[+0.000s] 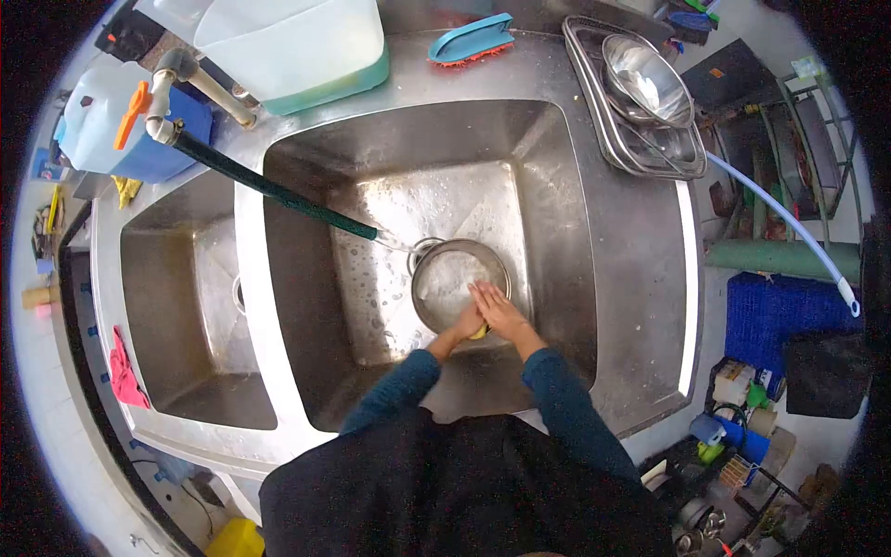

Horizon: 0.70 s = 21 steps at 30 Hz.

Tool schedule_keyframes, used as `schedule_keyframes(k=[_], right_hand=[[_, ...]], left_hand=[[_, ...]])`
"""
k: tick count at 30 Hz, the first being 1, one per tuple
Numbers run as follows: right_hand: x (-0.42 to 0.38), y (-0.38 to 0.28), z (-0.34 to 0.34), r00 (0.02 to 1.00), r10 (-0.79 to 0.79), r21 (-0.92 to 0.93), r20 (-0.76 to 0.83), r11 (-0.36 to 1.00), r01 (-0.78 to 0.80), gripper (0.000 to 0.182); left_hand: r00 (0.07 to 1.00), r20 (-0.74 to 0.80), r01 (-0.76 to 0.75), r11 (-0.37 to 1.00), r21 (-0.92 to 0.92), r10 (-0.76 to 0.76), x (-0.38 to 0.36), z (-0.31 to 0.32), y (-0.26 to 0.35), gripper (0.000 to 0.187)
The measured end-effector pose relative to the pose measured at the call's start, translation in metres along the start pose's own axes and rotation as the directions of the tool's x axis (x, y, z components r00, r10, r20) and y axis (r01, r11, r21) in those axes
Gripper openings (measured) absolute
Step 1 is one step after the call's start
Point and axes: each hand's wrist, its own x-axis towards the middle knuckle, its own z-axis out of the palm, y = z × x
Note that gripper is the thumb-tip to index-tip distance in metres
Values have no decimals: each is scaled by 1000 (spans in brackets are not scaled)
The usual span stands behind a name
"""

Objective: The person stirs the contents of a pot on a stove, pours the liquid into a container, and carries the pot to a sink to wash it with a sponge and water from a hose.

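Note:
A round metal pan [445,283] sits in the large steel sink basin [371,200], beside the drain. At the pan's near edge is my left hand [464,325], with a bit of something yellow [479,331] showing under it. My right hand [497,311] lies over the pan's near right side, touching the left one, its fingers stretched across the pan. What is beneath both palms is mostly hidden. Water runs from a dark green hose [278,190] just beyond the pan.
A smaller basin [167,306] lies left, with a pink cloth [125,371] on its edge. Behind stand a large container [297,51], a blue brush [471,42] and an orange-handled tap [133,113]. Metal bowls [650,79] rest in a tray [608,139] at the right.

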Motion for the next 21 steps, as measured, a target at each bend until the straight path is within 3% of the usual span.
schedule_keyframes(k=[1, 2, 3, 4, 5, 6, 7, 8, 9, 10, 13, 14, 15, 16, 17, 19, 21], right_hand=[[1, 2, -7, 997, -64, -62, 37, 996, 66, 49], [4, 9, -17, 989, -121, -264, 86, 954, 140, 44], [8, 22, -27, 975, -167, -450, 145, 867, 216, 39], [9, 27, -30, 956, -201, -610, 213, 737, 291, 36], [5, 25, -28, 939, -223, -601, 262, 723, 339, 30], [5, 24, -25, 920, -245, -594, 306, 706, 385, 25], [5, 23, -21, 900, -265, -586, 347, 688, 429, 22], [1, 15, -14, 907, -308, -572, 285, 705, 420, 18], [1, 5, -8, 891, -285, -443, 354, 788, 428, 19], [3, -7, 0, 864, -271, -304, 425, 856, 419, 19], [6, -12, 22, 869, -261, -174, 421, 916, 360, 20], [4, -11, 27, 886, -256, -179, 386, 922, 344, 21], [4, 2, 21, 894, -398, -356, 206, 821, 447, 20], [10, 24, 6, 835, -549, -540, 39, 691, 480, 19], [13, 35, -2, 713, -695, -711, -93, 548, 441, 18], [15, 35, 6, 766, -642, -608, 35, 595, 526, 18], [20, 20, 5, 802, -522, -459, 291, 660, 595, 17]], left_hand=[[990, 144, -32, 959, 281, -9, -5, -8, -9, 36], [844, 98, -481, 663, 574, 528, -15, -17, -20, 42], [968, 209, -245, 708, 663, 139, -23, -38, -16, 44], [924, 259, -18, 646, 763, -280, -28, -55, -11, 46], [982, -92, 152, 402, 903, -165, -37, -54, -18, 49], [995, -79, 88, 127, 988, -67, -40, -62, -15, 42], [978, -147, 168, 146, 975, -145, -40, -57, -16, 39], [952, -210, 248, 159, 956, -223, -38, -46, -16, 36], [916, -270, 328, 167, 930, -298, -33, -38, -13, 33], [883, 9, 249, 484, 839, -469, -46, -45, 28, 26], [916, 176, 132, 686, 716, -360, -38, -11, 16, 29], [965, 193, -14, 703, 711, -176, -38, -6, -20, 29], [978, 208, -160, 694, 702, 15, -38, -4, -73, 30], [953, 222, -303, 652, 695, 206, -41, -7, -104, 31], [988, 128, -154, 527, 836, 85, -52, -21, -87, 31], [987, -131, 146, 182, 972, -95, -78, -58, -22, 32], [969, -247, 244, 82, 966, 29, -70, -47, -52, 29]])
